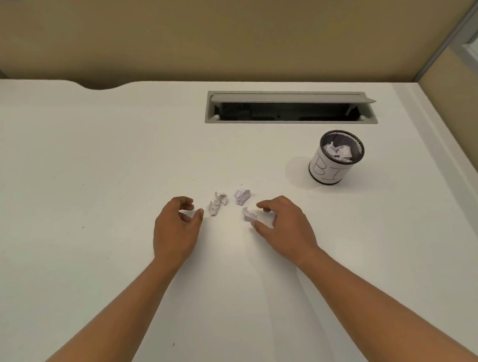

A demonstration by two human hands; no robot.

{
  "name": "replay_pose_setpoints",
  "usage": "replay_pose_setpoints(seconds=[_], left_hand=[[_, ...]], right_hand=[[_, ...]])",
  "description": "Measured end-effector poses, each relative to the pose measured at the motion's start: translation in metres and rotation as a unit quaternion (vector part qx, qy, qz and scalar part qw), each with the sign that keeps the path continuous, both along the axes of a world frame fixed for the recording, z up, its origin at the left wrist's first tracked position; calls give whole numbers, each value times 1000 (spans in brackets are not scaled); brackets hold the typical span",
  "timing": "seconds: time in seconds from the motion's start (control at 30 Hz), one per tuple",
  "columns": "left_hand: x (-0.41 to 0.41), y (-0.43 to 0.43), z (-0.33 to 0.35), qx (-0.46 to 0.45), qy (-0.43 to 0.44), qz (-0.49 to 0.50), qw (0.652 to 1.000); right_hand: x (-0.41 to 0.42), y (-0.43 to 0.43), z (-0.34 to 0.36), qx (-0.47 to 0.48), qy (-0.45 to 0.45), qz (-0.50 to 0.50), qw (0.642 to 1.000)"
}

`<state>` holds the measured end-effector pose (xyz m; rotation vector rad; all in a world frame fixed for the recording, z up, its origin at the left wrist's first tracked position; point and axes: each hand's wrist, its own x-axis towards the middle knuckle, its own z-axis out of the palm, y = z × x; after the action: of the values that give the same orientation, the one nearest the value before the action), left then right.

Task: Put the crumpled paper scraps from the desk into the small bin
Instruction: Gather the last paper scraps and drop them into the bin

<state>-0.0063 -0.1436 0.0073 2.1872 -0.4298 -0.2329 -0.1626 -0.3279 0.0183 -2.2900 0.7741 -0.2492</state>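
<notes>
Three crumpled white paper scraps lie on the white desk between my hands: a long one on the left, a round ball farther back, and a small one on the right. My left hand is open, its thumb tip just beside the long scrap. Fingers spread, my right hand hovers open with its fingertips around the small scrap, holding nothing. The small black mesh bin, wrapped in a white hand-lettered label, stands upright at the right rear with several crumpled scraps inside.
A grey cable hatch with its flap raised is set into the desk behind the bin. A tan partition wall borders the desk's far edge. The desk's right edge runs just past the bin.
</notes>
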Motion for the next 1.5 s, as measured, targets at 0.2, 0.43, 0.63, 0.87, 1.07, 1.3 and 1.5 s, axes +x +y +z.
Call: replay_pose_setpoints(seconds=[0.2, 0.43, 0.63, 0.87, 1.07, 1.3, 1.5], left_hand=[[6, -7, 8, 11, -5, -23, 1000], [8, -31, 11, 83, 10, -84, 993], [8, -36, 18, 170, 8, -68, 983], [18, -28, 29, 122, -46, -51, 990], [17, -57, 56, 66, -52, -48, 995], [1, -130, 86, 34, -98, -128, 986], [-19, -197, 103, 23, -120, -200, 972]], right_hand=[[18, 6, -4, -2, 55, 26, 998], [13, 0, -4, 16, 23, -24, 999], [5, -9, 6, 35, -48, -55, 997], [-21, -60, 46, -7, -162, -97, 982], [-35, -143, 79, -103, -147, -165, 970], [-36, -171, 82, -125, 2, -106, 987], [-58, -164, 77, -116, -75, -175, 975]])
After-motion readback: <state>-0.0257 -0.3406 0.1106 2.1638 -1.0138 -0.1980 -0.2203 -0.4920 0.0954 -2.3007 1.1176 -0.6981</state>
